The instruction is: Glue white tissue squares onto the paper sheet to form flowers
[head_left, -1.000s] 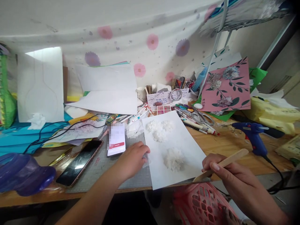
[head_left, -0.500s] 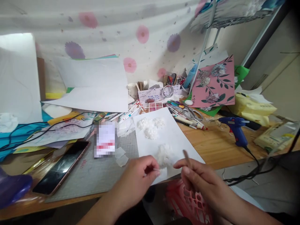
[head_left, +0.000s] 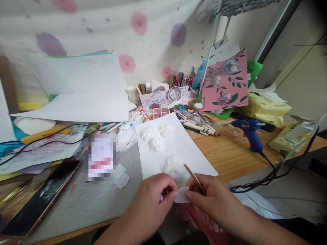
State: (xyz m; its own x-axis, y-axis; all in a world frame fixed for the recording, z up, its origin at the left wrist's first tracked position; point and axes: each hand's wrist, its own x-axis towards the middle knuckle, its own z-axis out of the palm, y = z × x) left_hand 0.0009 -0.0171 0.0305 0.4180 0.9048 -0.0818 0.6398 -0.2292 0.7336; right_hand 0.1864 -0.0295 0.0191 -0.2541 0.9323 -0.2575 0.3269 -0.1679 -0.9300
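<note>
Between my two hands hangs a small piece of thin white paper. My left hand pinches its left edge between thumb and forefinger. My right hand grips a thin wooden stick, pointing up and to the left, and its fingertips also touch the paper's right side. Just beyond, a white sheet lies on the table, bearing several fluffy white paper clusters. The nearest cluster sits right above my hands; another cluster lies farther back.
A phone and loose thin paper pieces lie on the grey cutting mat. A blue glue gun with its cord stands at the right. Scissors and pens are behind the sheet. A red basket is below the table edge.
My right hand has moved left to meet the white paper piece, its fingertips now on it. The stick has come along with it. The view has shifted to the right.
</note>
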